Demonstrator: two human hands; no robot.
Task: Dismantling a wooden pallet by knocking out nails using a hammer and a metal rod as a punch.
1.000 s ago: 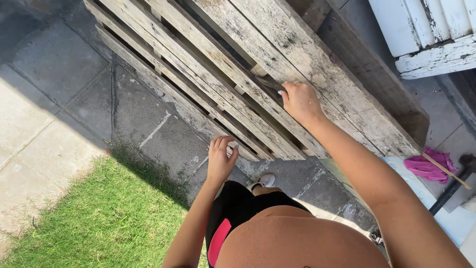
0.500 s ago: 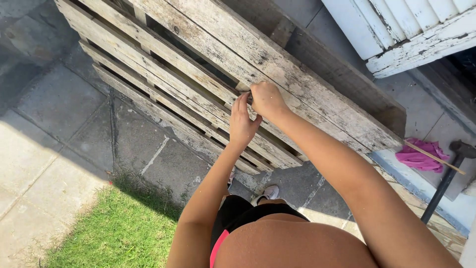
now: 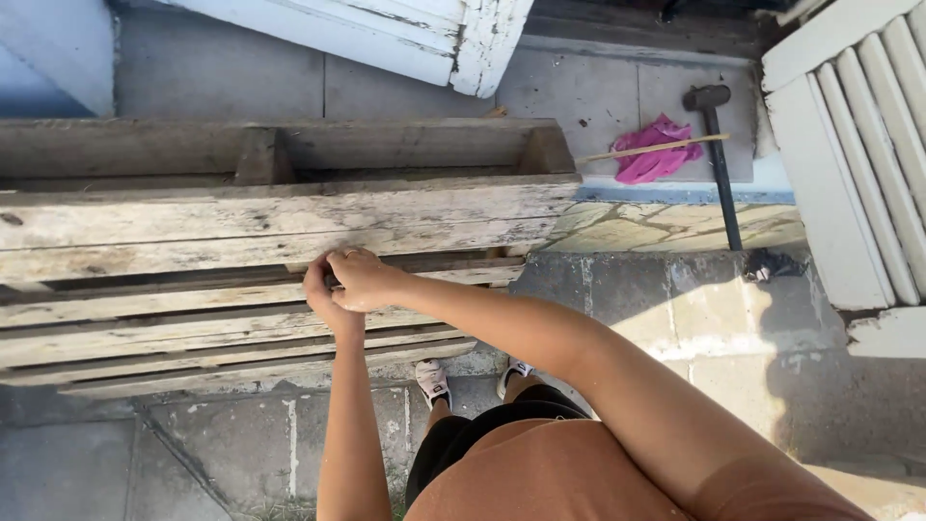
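Grey paving slabs [image 3: 675, 318] cover the ground in a sunlit yard, seen from above by the person standing on them. The largest thing on the paving is a weathered wooden pallet [image 3: 270, 222], pale and cracked, standing on edge so that its slats run left to right across the view. Its top board is broad and flaky; narrower slats sit below it with dark gaps between.

White-painted slatted panels lean at two edges of the scene: one at the right [image 3: 858, 164], its paint worn, and another along the top [image 3: 386, 29], its end chipped.

The person wears a rust-brown top and dark shorts, and two pale trainers [image 3: 434, 381] show on the paving beside the pallet's lower edge. Both bare arms reach forward to the pallet.

A sledgehammer [image 3: 719, 159] with a dark head and long dark handle lies on the paving to the right of the pallet, well apart from the hands. Just beside its head lies a crumpled pink cloth [image 3: 656, 159], with a thin pale stick [image 3: 651, 148] across it.

The left hand [image 3: 320, 289] and right hand [image 3: 359, 280] meet, touching, at the gap under the top board. Both are curled closed, fingers bent around the edge of a slat. Whether they hold anything small between them cannot be told.
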